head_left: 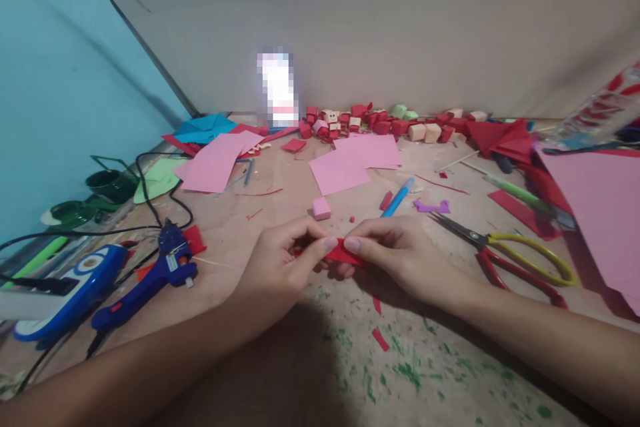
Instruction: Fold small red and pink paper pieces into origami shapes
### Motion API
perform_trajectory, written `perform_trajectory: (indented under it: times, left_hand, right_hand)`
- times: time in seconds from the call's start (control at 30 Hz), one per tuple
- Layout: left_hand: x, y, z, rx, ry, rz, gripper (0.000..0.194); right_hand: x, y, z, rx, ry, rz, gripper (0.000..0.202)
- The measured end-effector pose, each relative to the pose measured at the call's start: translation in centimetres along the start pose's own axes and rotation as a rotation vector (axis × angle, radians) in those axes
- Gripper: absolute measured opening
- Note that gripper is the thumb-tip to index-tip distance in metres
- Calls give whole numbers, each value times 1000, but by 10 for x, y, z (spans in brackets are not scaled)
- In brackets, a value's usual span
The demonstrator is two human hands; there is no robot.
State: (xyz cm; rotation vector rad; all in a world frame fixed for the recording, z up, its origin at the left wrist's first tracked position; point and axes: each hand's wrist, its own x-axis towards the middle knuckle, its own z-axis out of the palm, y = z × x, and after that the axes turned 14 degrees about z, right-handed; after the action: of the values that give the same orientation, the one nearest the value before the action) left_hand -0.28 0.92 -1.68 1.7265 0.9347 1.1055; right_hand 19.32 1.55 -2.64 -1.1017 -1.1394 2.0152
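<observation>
Between the fingertips of both hands is a small red paper piece (343, 253), partly covered by the fingers. My left hand (290, 257) pinches its left side with the thumb on top. The right side is pinched by my right hand (395, 250), its thumb close to the other thumb. Just beyond the hands sits a small pink paper cube (321, 208), with a tiny red bit (352, 219) near it. A blue pen (399, 197) lies behind my right hand, beside a purple paper strip (433, 206). Red scraps (380, 339) lie on the table nearer the body.
Scissors (500, 250) with yellow and red handles lie right. At left are a blue glue gun (170, 263), cables and a blue-white power strip (75, 293). Pink sheets (340, 170), small paper cubes (400, 127) and a blurred lit screen (280, 87) are at the back.
</observation>
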Motion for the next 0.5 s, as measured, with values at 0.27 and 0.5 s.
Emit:
perform_trajectory:
  times: [0.27, 0.5]
  left_hand:
    - [1, -4, 3, -59, 2, -41, 15]
    - [0, -6, 5, 102, 5, 80, 30]
  right_hand:
    - [2, 0, -1, 55, 51, 10, 28]
    - [0, 0, -3, 50, 65, 38, 30]
